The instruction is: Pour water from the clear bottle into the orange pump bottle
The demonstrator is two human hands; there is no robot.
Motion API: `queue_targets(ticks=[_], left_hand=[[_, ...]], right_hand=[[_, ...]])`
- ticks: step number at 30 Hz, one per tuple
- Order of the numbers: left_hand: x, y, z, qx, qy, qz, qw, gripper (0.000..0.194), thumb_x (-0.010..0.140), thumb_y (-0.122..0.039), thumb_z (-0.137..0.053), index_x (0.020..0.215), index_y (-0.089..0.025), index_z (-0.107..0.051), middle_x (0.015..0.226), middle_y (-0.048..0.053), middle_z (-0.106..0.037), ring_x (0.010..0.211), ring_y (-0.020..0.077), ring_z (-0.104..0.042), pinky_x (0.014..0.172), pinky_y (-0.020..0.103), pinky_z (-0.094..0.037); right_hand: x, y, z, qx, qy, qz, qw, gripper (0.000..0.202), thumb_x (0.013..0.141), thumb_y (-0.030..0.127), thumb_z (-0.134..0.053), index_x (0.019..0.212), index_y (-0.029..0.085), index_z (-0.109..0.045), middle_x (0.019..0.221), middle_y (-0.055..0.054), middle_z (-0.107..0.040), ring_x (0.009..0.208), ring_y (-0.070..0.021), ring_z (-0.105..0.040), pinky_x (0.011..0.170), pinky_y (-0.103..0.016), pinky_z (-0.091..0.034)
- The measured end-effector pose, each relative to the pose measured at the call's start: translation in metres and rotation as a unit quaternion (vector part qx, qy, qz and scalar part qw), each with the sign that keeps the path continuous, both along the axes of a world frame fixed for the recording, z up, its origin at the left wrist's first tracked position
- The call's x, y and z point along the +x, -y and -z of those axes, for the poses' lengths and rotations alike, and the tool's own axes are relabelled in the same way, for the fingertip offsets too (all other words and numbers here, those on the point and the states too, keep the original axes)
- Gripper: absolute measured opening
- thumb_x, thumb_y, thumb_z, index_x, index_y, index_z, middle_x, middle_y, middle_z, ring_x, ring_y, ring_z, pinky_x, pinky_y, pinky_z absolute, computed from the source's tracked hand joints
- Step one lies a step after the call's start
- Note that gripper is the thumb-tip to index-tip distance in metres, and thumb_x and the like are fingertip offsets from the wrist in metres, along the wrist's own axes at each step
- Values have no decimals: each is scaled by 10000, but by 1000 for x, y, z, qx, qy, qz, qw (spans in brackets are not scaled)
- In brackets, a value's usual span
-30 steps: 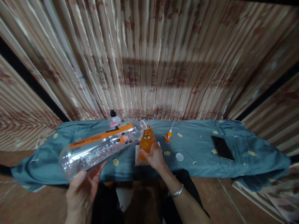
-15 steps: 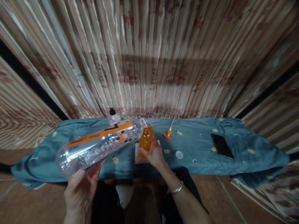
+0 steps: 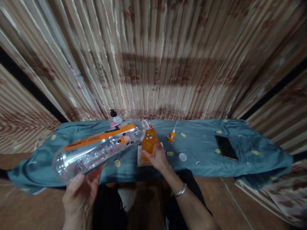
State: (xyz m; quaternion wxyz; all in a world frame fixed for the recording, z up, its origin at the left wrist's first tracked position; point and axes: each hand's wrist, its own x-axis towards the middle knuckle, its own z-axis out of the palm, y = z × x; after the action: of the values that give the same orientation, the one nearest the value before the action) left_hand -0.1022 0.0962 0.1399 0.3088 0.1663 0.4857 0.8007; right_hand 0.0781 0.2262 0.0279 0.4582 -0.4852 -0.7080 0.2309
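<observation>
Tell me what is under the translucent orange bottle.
A pale, flat sheet of unclear material, on the patterned teal cloth, shows either side of the translucent orange bottle. Its middle, covered by the bottle and bare right hand, cannot be seen.

A dark phone (image 3: 226,147) lies toward the right of the patterned teal cloth (image 3: 203,161); a small black-capped bottle (image 3: 116,120) stands at its far edge, left of centre. Beyond hangs a striped, printed curtain (image 3: 148,41). Brown floor (image 3: 35,210) shows nearest.
</observation>
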Motion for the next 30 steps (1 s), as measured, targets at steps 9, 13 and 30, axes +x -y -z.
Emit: queue_targets(ticks=[9,13,30], left_hand=[[-1,0,4,-8,5,-8,1000,531,407,-463,-839,919,-336,-783,1019,21,-788,1137,409,-669,1206,654,-268],[-1,-1,4,-8,6,-8,1000,539,410,-455,-845,932,-335,-786,990,29,-789,1136,410,-670,1214,649,-250],[2,1,-1,6,-5,-6,1000,564,458,-425,-821,1013,-342,-770,1017,29,-781,1211,415,-635,1153,672,-360]], right_hand=[[1,0,-2,-2,6,-6,1000,871,759,319,-843,1515,196,-427,1355,-169,-684,1264,-358,-666,1095,-538,-535],[2,1,-5,-5,8,-9,1000,864,771,313,-835,1520,197,-419,1343,-170,-691,1227,-353,-686,1079,-537,-545],[2,1,-5,-10,7,-14,1000,891,772,311,-828,1536,194,-386,1360,-172,-682,1246,-346,-678,1085,-526,-539]])
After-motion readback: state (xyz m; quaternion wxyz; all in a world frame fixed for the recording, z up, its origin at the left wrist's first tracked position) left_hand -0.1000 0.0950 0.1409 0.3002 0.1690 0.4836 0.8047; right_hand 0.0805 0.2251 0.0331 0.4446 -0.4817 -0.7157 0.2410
